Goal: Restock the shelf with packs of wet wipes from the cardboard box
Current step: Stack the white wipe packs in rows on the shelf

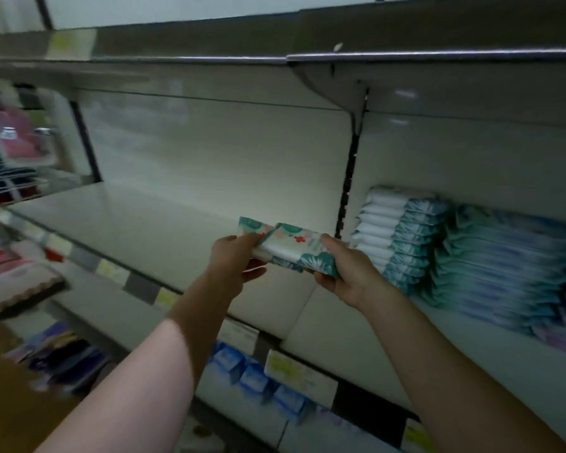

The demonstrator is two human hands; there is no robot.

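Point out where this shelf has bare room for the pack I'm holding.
The shelf is bare from the slotted upright leftward to its far end, back to the rear panel; the pack hovers over its right end. Right of the upright it is crowded: stacked packs fill the back, leaving only a front strip.

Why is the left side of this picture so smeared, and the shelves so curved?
Head view: goods at the left edge are motion-blurred, while the left hand, right hand and pack of wet wipes look sharper; the wide-angle lens bows the upper shelf; light is dim, brightest on the back panel.
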